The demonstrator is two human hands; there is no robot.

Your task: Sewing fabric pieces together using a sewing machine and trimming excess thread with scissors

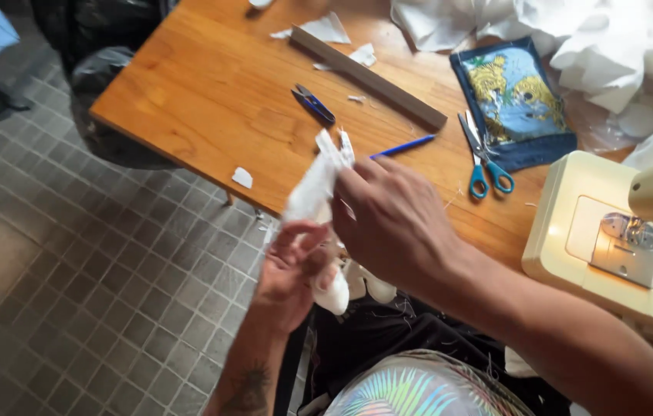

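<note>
From my remote seat I saw both hands raised off the edge of the wooden table (211,92), working a small white fabric piece (312,192) between them. The left hand (289,270) sat at about seven o'clock from the cloth, its fingers pinched around the lower end, where a rounded white bulge hung just beside the palm. The right hand (392,219) came in from four o'clock, back toward the camera, fingertips closed on the cloth's upper part; I could not see exactly where the grip fell, since the knuckles hid it. The fabric stood tilted, its narrow top pointing toward twelve o'clock, over the table's near edge. Beyond it, at twelve o'clock, lay small blue thread snips (313,104) and, at one o'clock, a blue pen (403,145). Teal-handled scissors (484,158) rested at two o'clock beside a blue printed pouch (513,100), with a long grey strip (369,78) lying aslant above them. A cream sewing machine (611,239) stood at three o'clock, well apart from the hands, and heaped white cloth (573,35) filled the far corner.
</note>
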